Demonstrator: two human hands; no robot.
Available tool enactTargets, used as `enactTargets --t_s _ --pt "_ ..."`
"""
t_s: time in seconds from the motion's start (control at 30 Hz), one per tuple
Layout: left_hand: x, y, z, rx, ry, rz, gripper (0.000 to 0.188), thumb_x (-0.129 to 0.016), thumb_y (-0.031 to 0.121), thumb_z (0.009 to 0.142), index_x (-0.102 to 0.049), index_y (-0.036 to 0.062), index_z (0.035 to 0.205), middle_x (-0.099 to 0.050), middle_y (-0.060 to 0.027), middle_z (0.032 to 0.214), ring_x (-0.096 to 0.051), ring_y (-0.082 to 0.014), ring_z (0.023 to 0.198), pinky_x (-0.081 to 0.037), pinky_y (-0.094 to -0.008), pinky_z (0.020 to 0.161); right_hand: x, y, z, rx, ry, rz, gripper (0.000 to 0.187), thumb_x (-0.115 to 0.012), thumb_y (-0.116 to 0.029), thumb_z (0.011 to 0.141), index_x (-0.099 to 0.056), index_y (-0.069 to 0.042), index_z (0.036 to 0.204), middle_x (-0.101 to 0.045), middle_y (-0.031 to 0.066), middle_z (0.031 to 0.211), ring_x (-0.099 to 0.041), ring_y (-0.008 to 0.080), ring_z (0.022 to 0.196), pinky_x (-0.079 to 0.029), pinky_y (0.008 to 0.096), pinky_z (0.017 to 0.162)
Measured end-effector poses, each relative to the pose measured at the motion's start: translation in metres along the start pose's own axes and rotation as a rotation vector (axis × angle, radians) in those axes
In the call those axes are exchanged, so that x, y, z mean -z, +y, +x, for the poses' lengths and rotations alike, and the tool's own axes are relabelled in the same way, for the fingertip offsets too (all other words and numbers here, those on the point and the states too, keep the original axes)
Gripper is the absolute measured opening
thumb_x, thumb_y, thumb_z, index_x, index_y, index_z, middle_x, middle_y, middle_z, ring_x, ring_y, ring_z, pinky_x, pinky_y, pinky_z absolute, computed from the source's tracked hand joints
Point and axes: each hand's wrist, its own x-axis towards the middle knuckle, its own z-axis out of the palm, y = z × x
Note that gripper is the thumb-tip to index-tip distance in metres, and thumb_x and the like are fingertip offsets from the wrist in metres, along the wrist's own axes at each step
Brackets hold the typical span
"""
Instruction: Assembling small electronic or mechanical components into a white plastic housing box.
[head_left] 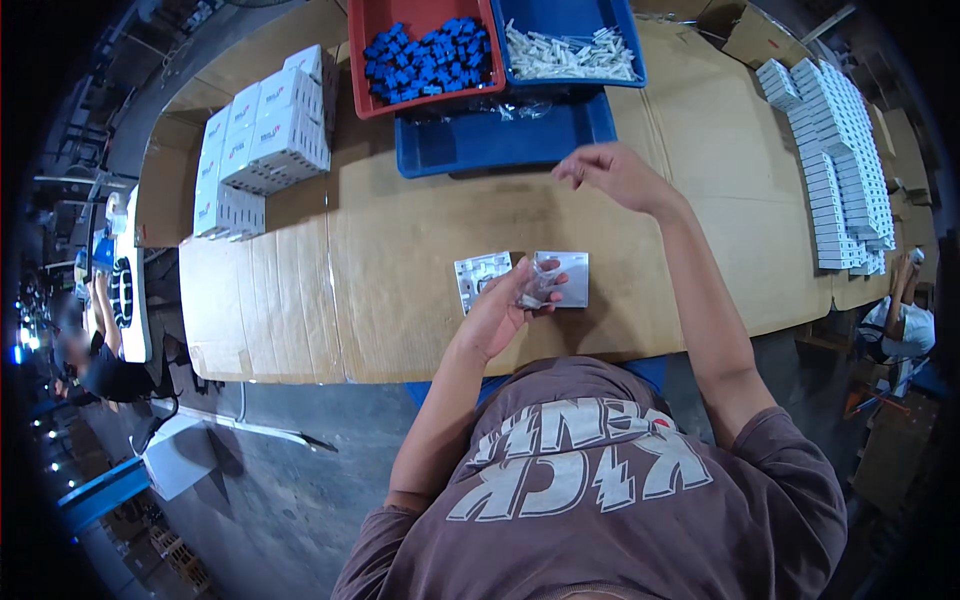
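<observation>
Clear plastic bag (538,284) pinched in left hand (500,310) fingers, over grey plates (566,278) on cardboard surface (400,250). Right hand (615,175) fingers curled together near blue tray (500,145), contents unclear. White boxes (835,150) stacked beyond right fingers; packing looks partway.

red bin (365,60), blue parts (430,55); blue tray (500,145).
</observation>
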Motion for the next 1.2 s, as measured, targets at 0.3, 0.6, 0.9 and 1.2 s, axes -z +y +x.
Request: enactTargets --t_s 0.3,0.6,0.9,1.2 --pt "0.001 -0.003 -0.008 -0.03 -0.008 0.03 0.051 -0.045 0.039 0.112 -0.056 -0.0012 0.142 -0.069 -0.016 0.128 -0.07 -0.0225 0.103 -0.057 -0.0375 0.093 0.117 0.013 0.063 0.088 0.789 -0.49 0.019 -0.067 -0.015 0.097 -0.076 -0.005 0.111 -0.077 0.0108 0.1 -0.072 0.0223 0.094 -0.055 0.0347 0.082" --pt "0.009 -0.009 -0.013 -0.036 -0.006 0.009 0.051 -0.043 0.038 0.113 -0.055 -0.0023 0.142 -0.068 -0.0167 0.128 -0.069 -0.0236 0.105 -0.057 -0.0377 0.093 0.129 0.026 0.093 0.071 0.795 -0.918 0.019 -0.067 -0.019 0.095 -0.078 -0.017 0.109 -0.071 0.0082 0.108 -0.068 0.0307 0.105 -0.055 0.0445 0.087" --pt "0.004 -0.007 -0.01 -0.026 -0.017 -0.024 0.046 -0.046 0.034 0.113 -0.06 -0.0004 0.14 -0.071 -0.0145 0.126 -0.07 -0.0212 0.101 -0.057 -0.0361 0.091 0.141 0.028 0.09 0.11 0.858 -0.912 0.013 -0.066 -0.018 0.095 -0.075 -0.012 0.102 -0.072 0.0094 0.104 -0.069 0.0317 0.1 -0.056 0.0459 0.086" --pt "0.007 -0.004 -0.011 -0.011 -0.029 -0.136 0.055 -0.039 0.047 0.113 -0.055 0.0038 0.143 -0.069 -0.0163 0.125 -0.067 -0.0261 0.104 -0.055 -0.0421 0.093 0.115 -0.026 0.03 0.256 0.801 0.336 0.021 -0.072 -0.013 0.097 -0.071 -0.001 0.114 -0.072 0.0037 0.1 -0.057 0.0082 0.074 -0.044 0.0249 0.062"
